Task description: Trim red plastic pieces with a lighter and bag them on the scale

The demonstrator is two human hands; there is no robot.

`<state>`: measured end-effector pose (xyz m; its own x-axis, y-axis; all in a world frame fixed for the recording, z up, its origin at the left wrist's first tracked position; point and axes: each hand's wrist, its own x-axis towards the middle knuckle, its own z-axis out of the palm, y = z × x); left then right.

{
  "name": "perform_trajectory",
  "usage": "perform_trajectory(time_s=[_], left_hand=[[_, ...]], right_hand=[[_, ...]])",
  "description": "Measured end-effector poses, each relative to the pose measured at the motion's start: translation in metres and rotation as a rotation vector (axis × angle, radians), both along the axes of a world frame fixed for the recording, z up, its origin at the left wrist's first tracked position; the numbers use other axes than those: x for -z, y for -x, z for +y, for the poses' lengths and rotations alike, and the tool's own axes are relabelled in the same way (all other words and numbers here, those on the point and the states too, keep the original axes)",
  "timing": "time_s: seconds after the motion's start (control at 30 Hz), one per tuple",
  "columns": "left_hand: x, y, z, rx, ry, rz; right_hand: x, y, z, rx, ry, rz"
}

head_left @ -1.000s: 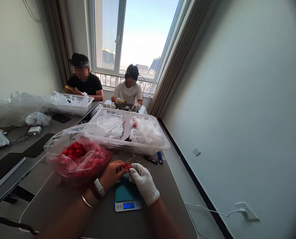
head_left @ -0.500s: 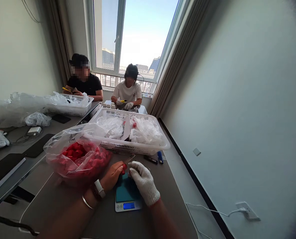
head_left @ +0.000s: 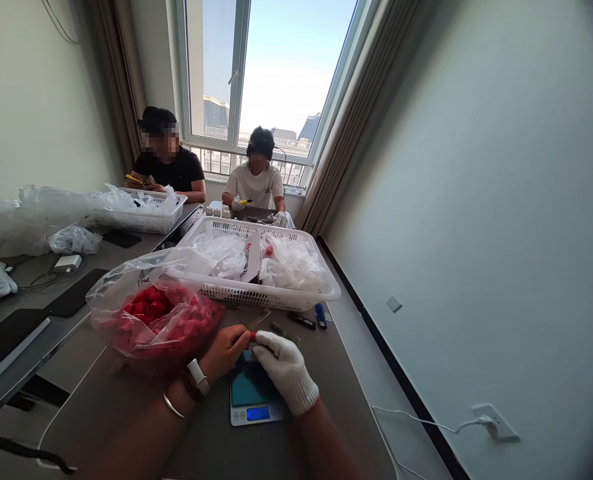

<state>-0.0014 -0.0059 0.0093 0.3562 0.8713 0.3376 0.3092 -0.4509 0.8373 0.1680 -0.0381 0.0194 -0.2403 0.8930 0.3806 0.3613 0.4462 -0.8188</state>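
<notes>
Between my two hands, above the far edge of a small digital scale (head_left: 256,393), is a small red piece (head_left: 252,337) whose exact kind I cannot make out. My bare left hand (head_left: 225,350), with a watch on the wrist, pinches it from the left. My right hand (head_left: 282,363), in a white knitted glove, grips its right end between thumb and fingers. The scale has a teal platform and a lit blue display. Left of my hands, an open clear plastic bag (head_left: 111,290) holds many similar red pieces (head_left: 151,310).
Beyond my hands stands a white basket (head_left: 271,297) with clear bags and a card. A black object (head_left: 302,321) and a blue one (head_left: 321,316) lie near the right table edge. Two people sit by the window. A second basket (head_left: 151,222) stands on the left table.
My right hand has closed in on the red piece, and both hands now meet at it. Across the table, the co-worker in white has moved a gloved hand to the right.
</notes>
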Motion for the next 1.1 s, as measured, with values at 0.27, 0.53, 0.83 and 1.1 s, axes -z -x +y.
perform_trajectory(time_s=[0.27, 0.53, 0.83, 1.1], left_hand=[[0.008, -0.003, -0.001, 0.029, -0.062, -0.007], [0.006, -0.002, -0.003, -0.07, -0.107, 0.014], [0.011, -0.001, -0.002, -0.148, -0.084, 0.058], [0.008, -0.001, -0.004, -0.078, -0.148, 0.045]], right_hand=[[-0.001, 0.001, 0.0, 0.089, -0.079, -0.111], [-0.004, 0.0, -0.002, 0.132, 0.077, 0.035], [0.004, 0.003, 0.002, 0.004, 0.03, 0.048], [0.006, 0.001, 0.005, 0.042, 0.347, 0.441]])
